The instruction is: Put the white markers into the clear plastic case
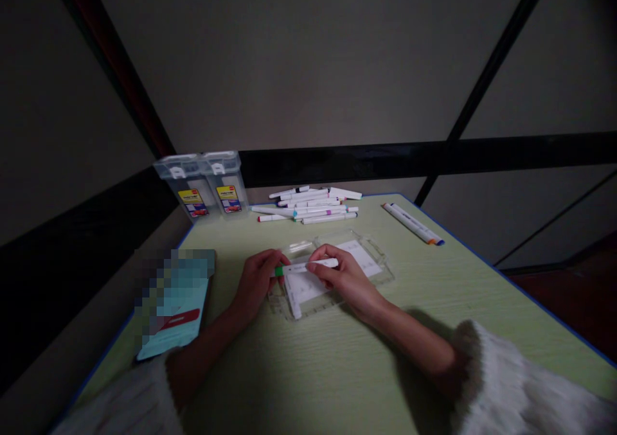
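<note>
A white marker (297, 268) with a green band near its left end lies across both my hands. The fingers of my left hand (258, 279) are closed around the green end. Further along the barrel, my right hand (348, 281) pinches it near the white end. Beneath them, a clear plastic case (388, 273) rests flat on the table with white paper (365, 256) in it. Another white stick-shaped thing, seemingly a marker (292, 297), lies at the case's left side. My hands partly cover the case.
Behind the case lies a loose pile of white markers (318, 210). Two lidded clear boxes (205, 191) stand at the back left. Several markers (413, 223) lie together at the right edge. A turquoise package (186, 300), partly blurred, is at the left. A wall borders the table's back.
</note>
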A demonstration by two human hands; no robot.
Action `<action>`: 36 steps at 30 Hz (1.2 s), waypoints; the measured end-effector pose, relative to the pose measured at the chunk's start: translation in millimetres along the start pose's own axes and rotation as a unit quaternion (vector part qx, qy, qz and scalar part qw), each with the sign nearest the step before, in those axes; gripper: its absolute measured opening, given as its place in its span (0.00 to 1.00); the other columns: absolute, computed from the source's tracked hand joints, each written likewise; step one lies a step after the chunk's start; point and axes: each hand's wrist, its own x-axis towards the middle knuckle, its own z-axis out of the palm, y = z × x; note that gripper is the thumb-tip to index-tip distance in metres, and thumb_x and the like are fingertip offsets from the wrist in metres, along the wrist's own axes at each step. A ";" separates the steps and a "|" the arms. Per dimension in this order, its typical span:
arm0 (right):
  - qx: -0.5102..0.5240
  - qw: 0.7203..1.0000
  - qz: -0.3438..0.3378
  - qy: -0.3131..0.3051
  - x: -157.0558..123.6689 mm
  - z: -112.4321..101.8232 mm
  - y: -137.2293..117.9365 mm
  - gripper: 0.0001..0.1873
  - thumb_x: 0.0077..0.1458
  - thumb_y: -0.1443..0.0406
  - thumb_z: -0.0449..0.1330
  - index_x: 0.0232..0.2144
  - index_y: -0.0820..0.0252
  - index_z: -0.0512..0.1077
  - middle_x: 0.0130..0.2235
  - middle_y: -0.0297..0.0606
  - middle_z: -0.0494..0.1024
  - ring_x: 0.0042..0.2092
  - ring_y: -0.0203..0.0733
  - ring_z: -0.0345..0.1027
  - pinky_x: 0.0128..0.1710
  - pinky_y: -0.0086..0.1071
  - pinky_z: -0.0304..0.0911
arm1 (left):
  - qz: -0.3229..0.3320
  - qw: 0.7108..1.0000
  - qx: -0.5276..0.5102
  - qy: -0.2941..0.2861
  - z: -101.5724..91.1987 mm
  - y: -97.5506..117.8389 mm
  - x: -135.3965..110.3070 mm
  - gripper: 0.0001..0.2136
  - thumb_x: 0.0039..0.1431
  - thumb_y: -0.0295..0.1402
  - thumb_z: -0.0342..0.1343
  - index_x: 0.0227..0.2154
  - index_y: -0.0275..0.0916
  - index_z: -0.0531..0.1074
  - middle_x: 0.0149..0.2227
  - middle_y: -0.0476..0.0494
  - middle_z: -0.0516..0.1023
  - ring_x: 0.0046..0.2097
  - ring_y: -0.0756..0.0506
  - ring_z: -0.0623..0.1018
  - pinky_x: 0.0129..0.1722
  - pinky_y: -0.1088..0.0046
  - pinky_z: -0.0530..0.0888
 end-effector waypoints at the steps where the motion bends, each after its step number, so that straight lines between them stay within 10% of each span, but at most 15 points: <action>1: 0.002 1.000 -0.001 -0.001 0.0 0.0 0.1 0.07 0.42 0.63 0.58 0.23 0.61 0.64 0.22 0.28 0.64 0.19 0.27 0.51 0.19 0.25 0.46 | -0.002 1.000 -0.002 0.001 0.2 0.2 -0.1 0.13 0.47 0.40 0.49 0.18 0.35 0.67 0.12 0.54 0.63 0.14 0.57 0.57 0.13 0.83 0.51; 36: 0.000 1.000 -0.005 0.006 1.7 0.6 2.7 0.06 0.43 0.63 0.52 0.20 0.61 0.64 0.12 0.24 0.57 0.17 0.29 0.48 0.18 0.25 0.43 | 0.030 0.999 0.018 0.024 0.2 -1.1 3.0 0.08 0.41 0.36 0.55 0.21 0.35 0.68 0.15 0.56 0.65 0.16 0.56 0.61 0.15 0.82 0.57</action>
